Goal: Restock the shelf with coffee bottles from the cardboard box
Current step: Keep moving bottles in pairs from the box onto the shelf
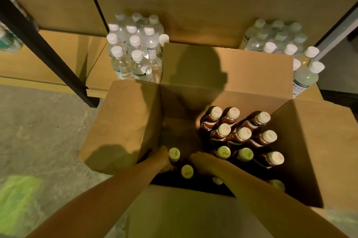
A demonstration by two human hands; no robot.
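An open cardboard box (pixel 222 74) stands on the floor in front of me, its flaps folded out. Several brown coffee bottles (pixel 242 135) with pale caps stand upright in its right half. Both my hands reach down into the near left part of the box. My left hand (pixel 161 157) wraps around the neck of a coffee bottle (pixel 174 154) with a greenish cap. My right hand (pixel 203 161) is down among the bottles beside another capped bottle (pixel 187 171); its fingers are hidden, so its grip is unclear.
Clear water bottles with white caps (pixel 133 51) stand on the low shelf board behind the box at left, and more water bottles (pixel 280 40) at right. A black shelf post (pixel 48 53) slants down at left. The concrete floor (pixel 38 131) lies to the left.
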